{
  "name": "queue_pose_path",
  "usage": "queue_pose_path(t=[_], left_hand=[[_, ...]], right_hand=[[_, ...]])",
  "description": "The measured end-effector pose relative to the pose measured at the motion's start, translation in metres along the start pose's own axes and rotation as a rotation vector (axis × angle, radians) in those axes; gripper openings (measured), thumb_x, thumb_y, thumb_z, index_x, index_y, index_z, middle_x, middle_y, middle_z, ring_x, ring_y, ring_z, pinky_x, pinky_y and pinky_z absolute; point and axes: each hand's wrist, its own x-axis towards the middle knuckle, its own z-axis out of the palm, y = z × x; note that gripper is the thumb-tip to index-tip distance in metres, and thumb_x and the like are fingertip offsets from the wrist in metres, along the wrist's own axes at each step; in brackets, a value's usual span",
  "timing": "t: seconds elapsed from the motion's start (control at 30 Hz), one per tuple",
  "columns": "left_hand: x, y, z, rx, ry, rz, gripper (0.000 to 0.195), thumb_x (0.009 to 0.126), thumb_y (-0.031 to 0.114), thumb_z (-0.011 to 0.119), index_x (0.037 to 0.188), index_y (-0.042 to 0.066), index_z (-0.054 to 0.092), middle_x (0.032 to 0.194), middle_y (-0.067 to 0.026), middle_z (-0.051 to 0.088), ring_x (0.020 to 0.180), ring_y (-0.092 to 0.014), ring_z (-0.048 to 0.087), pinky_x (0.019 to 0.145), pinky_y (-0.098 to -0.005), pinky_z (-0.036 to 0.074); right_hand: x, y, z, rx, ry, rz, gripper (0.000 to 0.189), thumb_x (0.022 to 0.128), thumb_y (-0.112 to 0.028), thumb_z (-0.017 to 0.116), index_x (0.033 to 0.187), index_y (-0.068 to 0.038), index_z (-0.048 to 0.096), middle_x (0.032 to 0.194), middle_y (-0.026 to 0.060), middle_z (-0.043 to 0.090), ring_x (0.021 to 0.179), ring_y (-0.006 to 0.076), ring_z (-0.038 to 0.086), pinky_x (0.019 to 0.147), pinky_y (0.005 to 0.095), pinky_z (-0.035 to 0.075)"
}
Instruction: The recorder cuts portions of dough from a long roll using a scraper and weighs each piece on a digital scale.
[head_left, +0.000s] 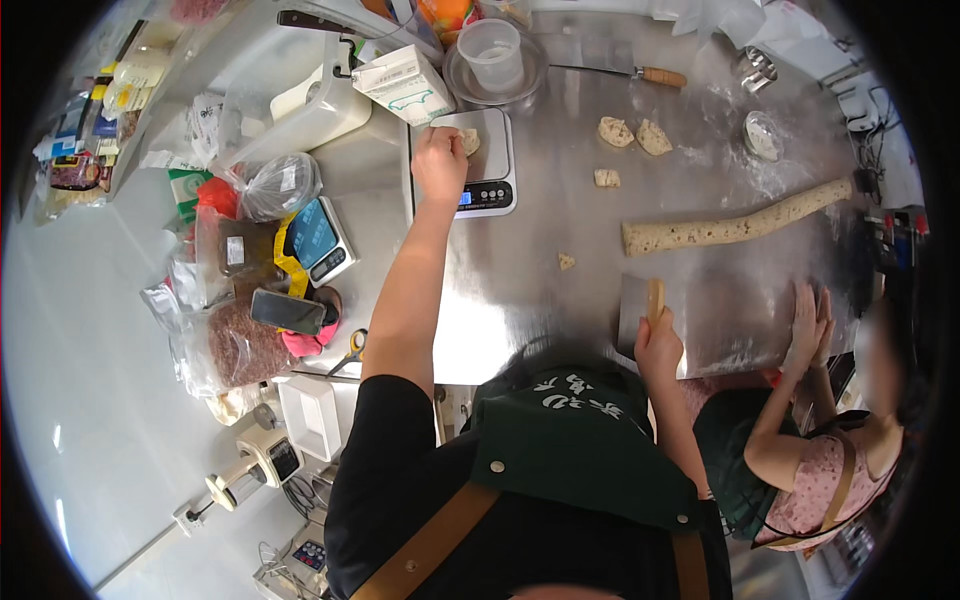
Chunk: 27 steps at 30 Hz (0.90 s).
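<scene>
My left hand (439, 166) is over a digital kitchen scale (491, 154), its fingertips pinching the edge of a small dough piece (470, 141) on the weighing plate. My right hand (660, 346) grips the wooden handle of a dough scraper (634, 311), its metal blade low over the steel worktable (540, 225). A long speckled dough log (739, 225) lies across the right side. Between the scale and the log are two larger dough chunks (616, 132), a small squarish dough piece (607, 178) and a tiny dough scrap (566, 261).
Behind the scale stand a carton (405, 84) and a plastic tub (491, 56) in a metal bowl. A wooden-handled knife (637, 73) lies at the back. Bags, a second scale (322, 240), a phone (288, 311) and scissors (351, 352) crowd the left. At right, another person's hands (810, 322) are together.
</scene>
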Motion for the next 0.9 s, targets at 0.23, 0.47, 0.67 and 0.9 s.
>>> queue_pose_path(t=[0.23,0.47,0.67,0.9], left_hand=[[-0.002,-0.012,0.002,0.195,-0.194,0.125,0.018,0.069,0.003,0.062,0.085,0.008,0.067,0.090,-0.0065,0.058,0.087,-0.027,0.053,0.077,-0.0383,0.042],[-0.061,-0.008,-0.042,-0.004,-0.079,-0.078,0.027,0.075,0.002,0.058,0.102,0.002,0.061,0.104,-0.0149,0.056,0.095,-0.033,0.050,0.084,-0.0393,0.040],[-0.158,0.018,-0.077,-0.090,-0.203,-0.237,0.013,0.078,0.001,0.056,0.088,0.001,0.063,0.092,-0.0144,0.060,0.088,-0.031,0.054,0.079,-0.0370,0.043],[-0.218,0.049,-0.087,-0.178,-0.200,-0.359,0.012,0.075,0.000,0.057,0.085,0.002,0.064,0.090,-0.0128,0.060,0.085,-0.029,0.054,0.074,-0.0359,0.045]], right_hand=[[-0.001,0.003,0.001,-0.008,-0.011,0.041,0.036,0.082,-0.020,0.055,0.110,-0.002,0.041,0.063,0.0198,0.058,0.055,0.0391,0.056,0.050,0.0465,0.044],[-0.002,0.006,0.003,-0.020,0.019,0.034,0.038,0.082,-0.020,0.055,0.112,-0.002,0.040,0.063,0.0198,0.058,0.055,0.0387,0.057,0.050,0.0467,0.044],[-0.003,0.004,0.005,-0.049,0.036,-0.008,0.038,0.082,-0.019,0.056,0.112,-0.002,0.039,0.063,0.0194,0.057,0.055,0.0388,0.057,0.050,0.0464,0.044],[-0.003,-0.001,0.003,-0.040,-0.011,-0.037,0.038,0.081,-0.018,0.056,0.111,-0.001,0.040,0.063,0.0190,0.057,0.055,0.0381,0.057,0.050,0.0458,0.044]])
